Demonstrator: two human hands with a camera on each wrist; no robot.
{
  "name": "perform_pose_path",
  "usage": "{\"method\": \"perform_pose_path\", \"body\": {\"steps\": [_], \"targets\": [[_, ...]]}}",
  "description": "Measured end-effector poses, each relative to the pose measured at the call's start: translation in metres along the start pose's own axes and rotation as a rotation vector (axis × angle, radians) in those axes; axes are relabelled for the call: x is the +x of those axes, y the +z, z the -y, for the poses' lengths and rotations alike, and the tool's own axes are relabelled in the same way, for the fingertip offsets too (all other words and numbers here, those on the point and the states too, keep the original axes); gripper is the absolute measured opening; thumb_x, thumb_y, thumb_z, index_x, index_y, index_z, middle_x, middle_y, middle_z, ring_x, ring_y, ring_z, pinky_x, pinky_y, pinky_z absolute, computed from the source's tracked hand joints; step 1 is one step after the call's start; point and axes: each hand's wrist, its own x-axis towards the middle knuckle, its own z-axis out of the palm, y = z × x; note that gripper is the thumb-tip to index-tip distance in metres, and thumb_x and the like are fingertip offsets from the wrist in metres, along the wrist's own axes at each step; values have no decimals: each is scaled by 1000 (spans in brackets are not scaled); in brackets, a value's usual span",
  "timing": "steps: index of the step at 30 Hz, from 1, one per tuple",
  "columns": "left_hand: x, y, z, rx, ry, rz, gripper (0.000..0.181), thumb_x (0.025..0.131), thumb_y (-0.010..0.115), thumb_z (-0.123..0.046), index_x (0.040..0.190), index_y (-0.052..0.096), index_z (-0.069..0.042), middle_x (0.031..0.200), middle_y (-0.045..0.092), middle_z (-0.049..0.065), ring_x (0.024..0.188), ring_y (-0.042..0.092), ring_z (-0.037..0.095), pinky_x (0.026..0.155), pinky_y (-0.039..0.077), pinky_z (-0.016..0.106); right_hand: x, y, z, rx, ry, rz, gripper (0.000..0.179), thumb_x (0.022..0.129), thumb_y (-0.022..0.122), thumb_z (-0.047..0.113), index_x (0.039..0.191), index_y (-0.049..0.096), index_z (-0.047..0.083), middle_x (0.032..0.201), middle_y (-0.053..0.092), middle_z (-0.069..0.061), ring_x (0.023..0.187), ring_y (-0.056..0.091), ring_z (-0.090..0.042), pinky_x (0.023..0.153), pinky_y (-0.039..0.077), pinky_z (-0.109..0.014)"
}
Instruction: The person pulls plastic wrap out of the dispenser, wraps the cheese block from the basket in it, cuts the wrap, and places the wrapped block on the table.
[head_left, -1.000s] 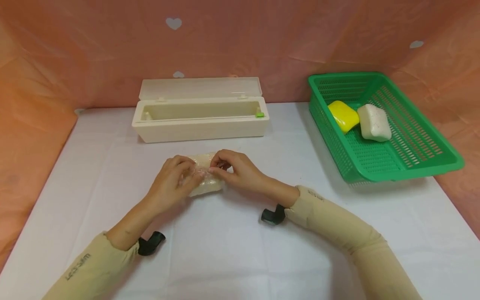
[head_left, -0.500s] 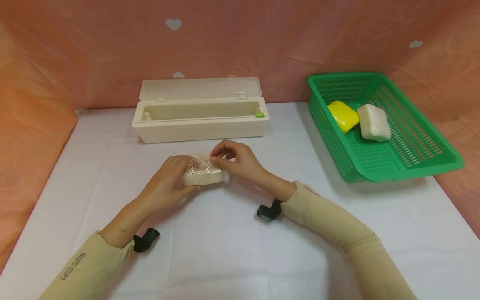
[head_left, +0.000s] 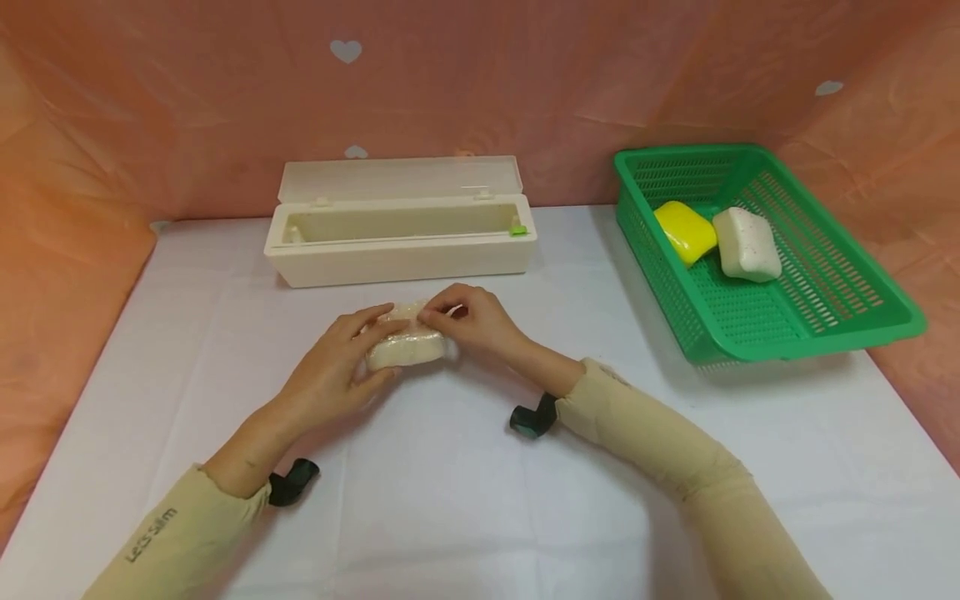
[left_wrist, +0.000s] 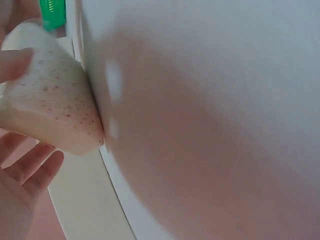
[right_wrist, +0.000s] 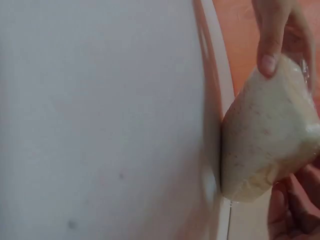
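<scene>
A cream block with reddish specks (head_left: 408, 350), wrapped in shiny clear film, rests on the white cloth in the middle of the head view. My left hand (head_left: 330, 367) holds its left end, thumb on the near side and fingers over the top. In the left wrist view the speckled face of the block (left_wrist: 55, 100) shows between thumb and fingers. At the block's upper right, my right hand (head_left: 476, 321) has thumb and forefinger together, pinching the clear film. The right wrist view shows its curled fingers (right_wrist: 295, 212) close beside the block (right_wrist: 270, 130).
Behind the hands stands a long white box (head_left: 405, 260) with its lid (head_left: 401, 179) raised and a small green slider (head_left: 518, 231). To the right, a green basket (head_left: 825, 346) holds a yellow block (head_left: 684, 233) and a white speckled block (head_left: 747, 244).
Both hands were close together over the film; the left has moved to the block's left end. The right has shifted slightly, and the film now lies flatter over the block.
</scene>
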Motion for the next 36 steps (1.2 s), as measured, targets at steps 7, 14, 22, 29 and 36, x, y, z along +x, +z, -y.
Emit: {"method": "perform_pose_path", "body": {"steps": [7, 14, 22, 29, 36], "targets": [[3, -2, 3, -144, -27, -91, 47, 82, 73, -9, 126, 59, -3, 136, 49, 18, 123, 47, 41, 98, 38, 57, -9, -3, 1, 100, -142, -127, 20, 89, 67, 10, 107, 68, 1, 109, 65, -11, 103, 60, -21, 80, 53, -28], [9, -5, -7, -270, -181, -150, 33, 87, 69, -13, 117, 62, 0, 125, 58, 13, 104, 56, 23, 82, 47, 30, -13, -3, 2, 181, -249, -296, 21, 85, 69, 5, 105, 65, -1, 105, 61, -12, 95, 60, -22, 72, 49, -23], [13, -14, -12, -479, -490, -44, 40, 98, 54, -31, 124, 58, -1, 108, 63, 17, 87, 56, 10, 75, 49, 22, -16, 0, 4, 143, -284, -256, 25, 83, 71, 3, 106, 63, -3, 105, 61, -15, 96, 59, -24, 74, 52, -28], [9, -11, -4, -633, -509, -43, 41, 103, 44, -25, 129, 47, 6, 96, 62, 13, 73, 59, 6, 68, 53, 26, -16, 1, 0, 252, -90, -60, 37, 85, 67, 3, 120, 56, -5, 123, 59, -18, 114, 59, -31, 91, 53, -33], [7, -11, -1, -751, -603, -103, 43, 103, 39, -29, 125, 45, 8, 101, 58, 3, 79, 60, 1, 73, 53, 23, -16, 5, 0, 243, 61, 77, 48, 85, 71, 14, 129, 55, 6, 128, 58, -11, 111, 61, -25, 92, 51, -29]]}}
